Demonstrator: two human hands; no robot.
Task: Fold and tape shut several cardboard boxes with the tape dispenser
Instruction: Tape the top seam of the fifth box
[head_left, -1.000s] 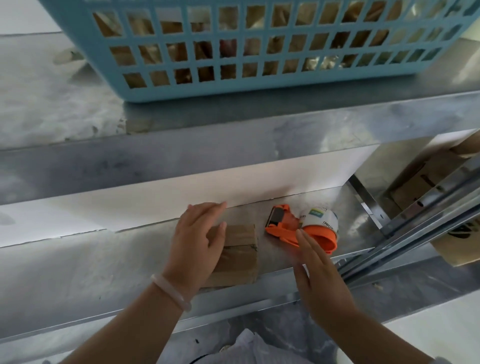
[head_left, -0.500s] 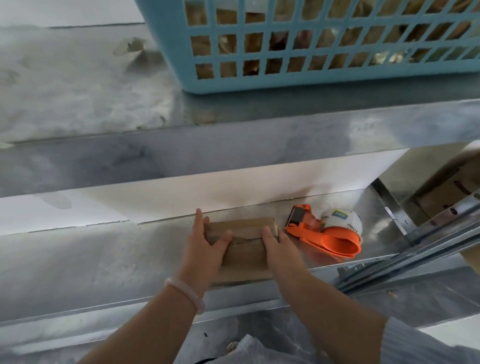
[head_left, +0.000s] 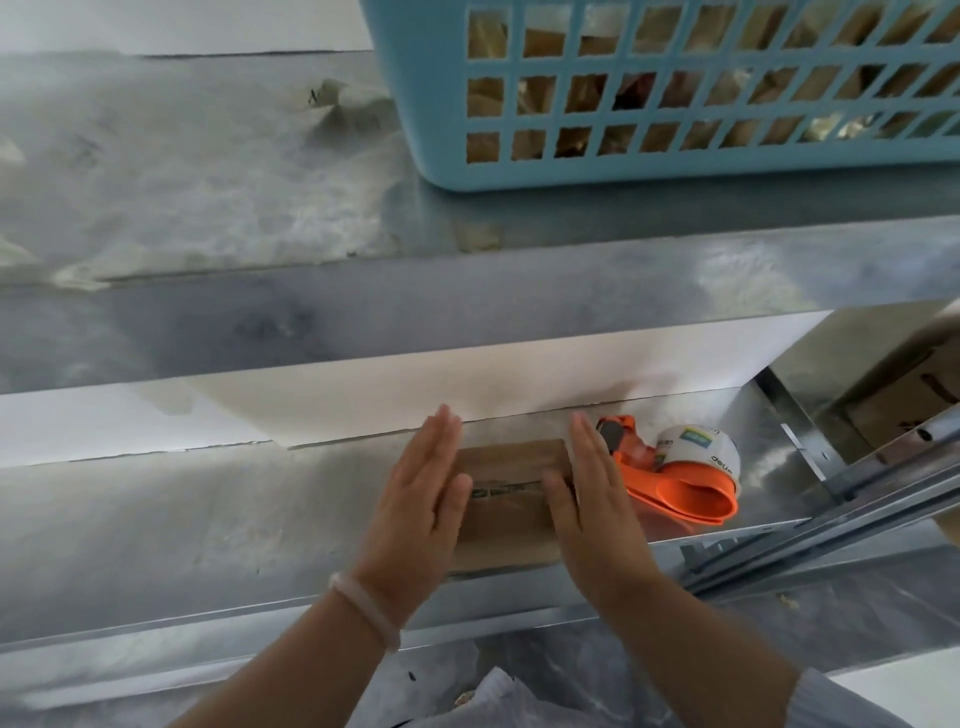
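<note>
Nearest to the camera, at the bottom edge, there is a piece of pale crumpled cloth (head_left: 496, 693), and the right forearm comes out of a grey ribbed sleeve (head_left: 836, 701). On the left wrist sits a pale bracelet (head_left: 363, 609).

Both forearms reach forward to the lower metal shelf (head_left: 182, 519). The left hand (head_left: 421, 501) and the right hand (head_left: 597, 501) stand on their edges with the palms facing each other and the fingers straight and close together. They are apart, and the small cardboard box (head_left: 506, 525) lies between them. Each hand is flat against one side of the box, the left hand on the left side and the right hand on the right side. Both thumbs lie over the top of the box, near the seam where the flaps meet. No finger is curled around it.

The box rests flat on the lower shelf, close to its front edge. Just beside the right hand, on the same shelf, lies the orange tape dispenser (head_left: 680, 491) with its roll of tape (head_left: 698, 449); no hand holds it. To the right of it run slanted metal rails (head_left: 857, 501).

Behind the box is a white wall (head_left: 519, 379). Above it is the upper metal shelf (head_left: 519, 306), and on this shelf stands a blue plastic basket (head_left: 415, 104) with brown things inside, seen only through its holes
</note>
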